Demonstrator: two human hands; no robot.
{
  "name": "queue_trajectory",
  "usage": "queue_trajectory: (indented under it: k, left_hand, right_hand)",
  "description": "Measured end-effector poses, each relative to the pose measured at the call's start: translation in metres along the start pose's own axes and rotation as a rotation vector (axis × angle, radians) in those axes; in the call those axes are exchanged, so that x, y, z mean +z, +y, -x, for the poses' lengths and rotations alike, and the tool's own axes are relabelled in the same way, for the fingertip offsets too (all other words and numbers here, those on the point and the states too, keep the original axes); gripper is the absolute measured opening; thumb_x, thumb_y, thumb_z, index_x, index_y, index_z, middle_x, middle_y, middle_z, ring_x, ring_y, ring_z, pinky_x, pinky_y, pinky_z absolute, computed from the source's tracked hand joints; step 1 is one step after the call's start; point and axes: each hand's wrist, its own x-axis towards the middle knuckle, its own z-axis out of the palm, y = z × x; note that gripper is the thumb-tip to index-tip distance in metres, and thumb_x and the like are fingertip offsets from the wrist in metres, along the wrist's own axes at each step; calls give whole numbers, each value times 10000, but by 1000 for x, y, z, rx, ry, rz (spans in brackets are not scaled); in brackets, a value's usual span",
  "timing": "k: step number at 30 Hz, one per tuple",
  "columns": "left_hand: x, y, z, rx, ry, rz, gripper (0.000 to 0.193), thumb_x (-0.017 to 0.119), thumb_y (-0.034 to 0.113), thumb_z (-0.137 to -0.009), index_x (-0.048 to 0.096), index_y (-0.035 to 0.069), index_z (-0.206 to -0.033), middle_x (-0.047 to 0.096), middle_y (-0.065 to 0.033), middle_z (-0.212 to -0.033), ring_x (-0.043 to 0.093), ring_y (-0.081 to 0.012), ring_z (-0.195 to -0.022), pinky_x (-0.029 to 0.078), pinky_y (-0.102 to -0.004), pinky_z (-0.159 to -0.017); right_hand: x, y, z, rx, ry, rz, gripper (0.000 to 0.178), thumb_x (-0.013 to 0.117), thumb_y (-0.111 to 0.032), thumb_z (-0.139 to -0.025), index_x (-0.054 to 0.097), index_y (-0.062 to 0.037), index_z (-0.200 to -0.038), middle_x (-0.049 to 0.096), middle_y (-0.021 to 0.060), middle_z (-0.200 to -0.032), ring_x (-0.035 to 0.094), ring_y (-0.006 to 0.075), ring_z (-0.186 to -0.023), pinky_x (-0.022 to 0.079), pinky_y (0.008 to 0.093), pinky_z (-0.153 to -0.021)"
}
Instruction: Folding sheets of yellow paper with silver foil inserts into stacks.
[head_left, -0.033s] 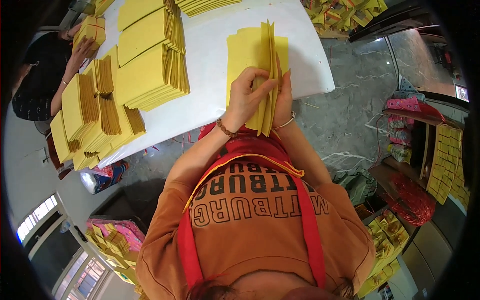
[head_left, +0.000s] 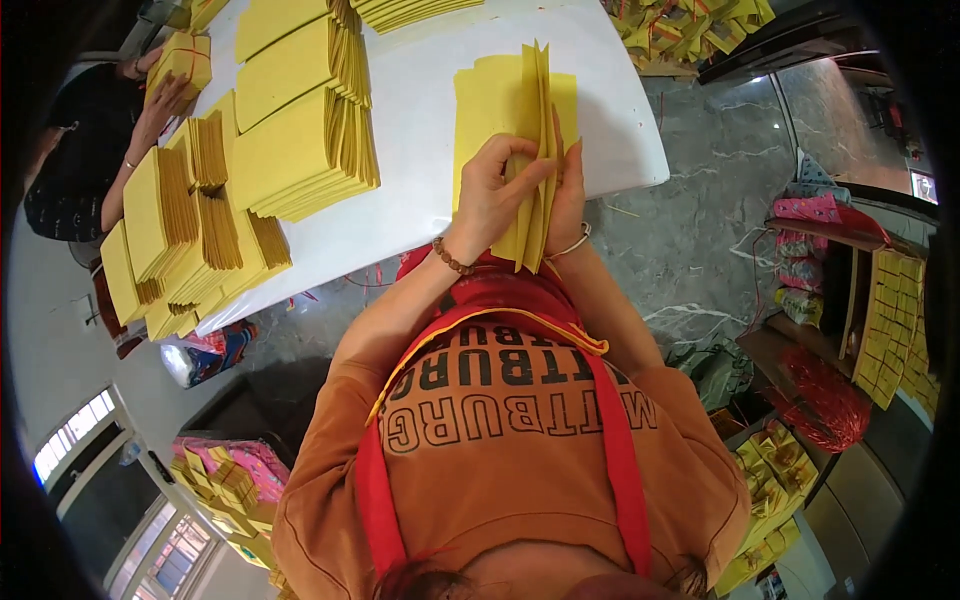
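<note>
Between my hands, at the table's near edge, stands a folded bundle of yellow paper sheets point(head_left: 535, 90), its leaves upright and slightly fanned. My left hand point(head_left: 492, 190) pinches it from the left, with the thumb across the leaves and the fingers curled. From the right, my right hand point(head_left: 568, 195) supports the bundle, its fingers partly hidden behind the paper. More yellow sheets point(head_left: 485, 95) lie flat on the white table beneath and beyond the bundle.
Stacks of folded yellow paper point(head_left: 290, 150) cover the left of the white table point(head_left: 415, 130). At far left, another person's hands hold a tied yellow bundle point(head_left: 188, 65). Yellow paper pieces point(head_left: 690, 25) are heaped beyond the table. Shelves point(head_left: 850, 300) with red strands stand at right.
</note>
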Motion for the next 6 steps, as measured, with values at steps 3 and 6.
queue_trajectory:
  k: [3, 6]
  left_hand:
    - [0, -6, 0, -42, 6, 39, 164, 638, 116, -786, 564, -7, -867, 568, -73, -804, 521, -133, -694, 424, -243, -617]
    - [0, -7, 1, 3, 14, 31, 137, 626, 103, -793, 568, 3, -867, 567, -74, -798, 521, -156, -695, 424, -244, -618]
  right_hand:
    - [-8, 2, 0, 12, -42, 3, 571, 188, -479, -938, 251, -114, -1372, 381, 62, -1322, 388, 170, -1182, 306, 308, -996]
    - [-10, 1, 3, 85, -76, -54, 635, 247, -542, -906, 212, -132, -1389, 338, 62, -1360, 356, 188, -1213, 283, 314, -1015]
